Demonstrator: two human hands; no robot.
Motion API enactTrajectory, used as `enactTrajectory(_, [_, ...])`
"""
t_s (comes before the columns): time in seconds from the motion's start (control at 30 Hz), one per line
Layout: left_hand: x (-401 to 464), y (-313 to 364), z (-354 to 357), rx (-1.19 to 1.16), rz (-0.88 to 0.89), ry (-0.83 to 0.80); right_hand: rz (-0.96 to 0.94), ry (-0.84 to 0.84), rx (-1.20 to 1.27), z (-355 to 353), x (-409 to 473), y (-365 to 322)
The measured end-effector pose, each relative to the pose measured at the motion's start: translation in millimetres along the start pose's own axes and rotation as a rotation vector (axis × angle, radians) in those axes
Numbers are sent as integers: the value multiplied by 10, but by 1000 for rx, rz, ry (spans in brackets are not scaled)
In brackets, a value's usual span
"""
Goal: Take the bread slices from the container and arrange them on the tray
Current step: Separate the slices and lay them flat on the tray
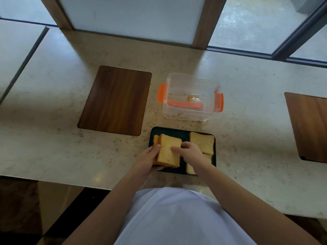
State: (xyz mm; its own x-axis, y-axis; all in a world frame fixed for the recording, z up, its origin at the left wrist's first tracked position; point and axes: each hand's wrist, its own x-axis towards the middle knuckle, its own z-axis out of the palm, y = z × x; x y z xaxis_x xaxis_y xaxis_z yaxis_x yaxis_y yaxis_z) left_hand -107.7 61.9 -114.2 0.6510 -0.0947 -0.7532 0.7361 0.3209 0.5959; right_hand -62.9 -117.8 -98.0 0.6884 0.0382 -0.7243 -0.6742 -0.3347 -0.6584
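Daylight comes through the frosted panes (134, 16) ahead of me and washes the pale counter (247, 124) evenly, soft and fairly dim, with no hard glare. The window posts (206, 22) throw broad faint shadows toward me. Straight edges bow at the corners, and everything looks slightly soft, the floor (19, 218) below nearly black.

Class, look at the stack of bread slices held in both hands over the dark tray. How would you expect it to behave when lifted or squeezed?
The stack of bread slices probably feels light and soft, so a firm squeeze may dent it. Its slices look fanned apart, so they could slide. Crumbs in the container suggest it sheds bits easily.
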Motion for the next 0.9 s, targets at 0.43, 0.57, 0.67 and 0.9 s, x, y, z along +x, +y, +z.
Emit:
enactTrajectory(0.43, [61, 15, -622, -203, -23, 284, 337, -29, 851, 195, 72, -85])
enactTrajectory(0.57, [31, 13, -790, -219, -41, 358, 381, 59, 1040, 394, 145, -97])
enactTrajectory(0.67, [26, 3, -863, -219, -61, 369, 387, 92, 1037, 547, 160, -84])
enactTrajectory(0.9, [49, -6, -884, -159, -56, 364, 323, 181, 762, 493, 136, 94])
